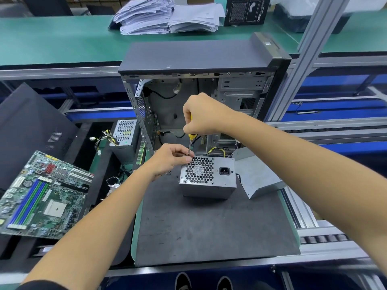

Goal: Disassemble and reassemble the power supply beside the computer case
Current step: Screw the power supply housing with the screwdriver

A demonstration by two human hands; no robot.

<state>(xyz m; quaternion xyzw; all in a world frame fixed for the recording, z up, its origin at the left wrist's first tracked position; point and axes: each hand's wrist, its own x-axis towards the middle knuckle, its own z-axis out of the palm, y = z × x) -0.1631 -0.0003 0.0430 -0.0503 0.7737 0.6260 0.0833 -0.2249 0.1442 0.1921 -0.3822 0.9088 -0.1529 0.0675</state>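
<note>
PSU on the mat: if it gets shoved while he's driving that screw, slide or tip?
The PSU is a squat metal box lying flat on the dark mat, so it would probably slide, not tip. It looks rigid and likely heavy for its size. The left hand at its corner may steady it.

Open mat [209, 227] before power supply [207, 181]

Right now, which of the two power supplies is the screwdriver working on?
The power supply on the dark mat, fan grille up; the screwdriver meets its near-left corner. The other power supply stands untouched left of the case.
</note>
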